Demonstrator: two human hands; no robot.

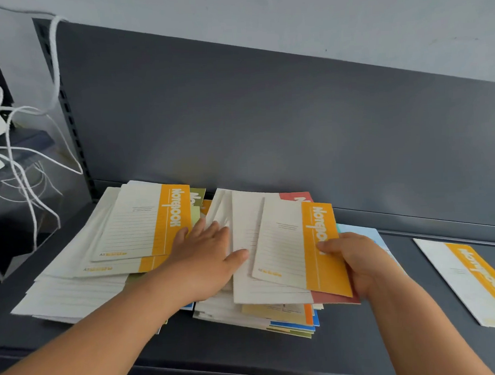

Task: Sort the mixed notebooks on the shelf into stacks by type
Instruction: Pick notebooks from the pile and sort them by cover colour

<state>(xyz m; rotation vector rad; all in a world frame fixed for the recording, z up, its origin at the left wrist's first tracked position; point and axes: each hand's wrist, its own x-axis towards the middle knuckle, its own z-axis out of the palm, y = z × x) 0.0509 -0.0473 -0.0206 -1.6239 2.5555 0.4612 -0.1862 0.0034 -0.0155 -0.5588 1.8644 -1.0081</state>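
Two messy piles of thin notebooks lie on the dark grey shelf [276, 353]. The left pile [74, 280] has a yellow-banded notebook [145, 220] on top. The middle pile [274, 313] mixes red, blue, green and orange covers. My right hand [354, 260] grips the yellow band of a yellow-and-white notebook [288, 242] lifted slightly off the middle pile, thumb on top. My left hand [206, 254] lies flat, fingers spread, pressing on the notebooks between the two piles. One yellow-banded notebook [471, 279] lies alone at the right.
The shelf's dark back panel [266, 115] rises right behind the piles. White cords [21, 157] hang at the far left beside a slotted upright. Bare shelf shows between the middle pile and the lone notebook, and along the front edge.
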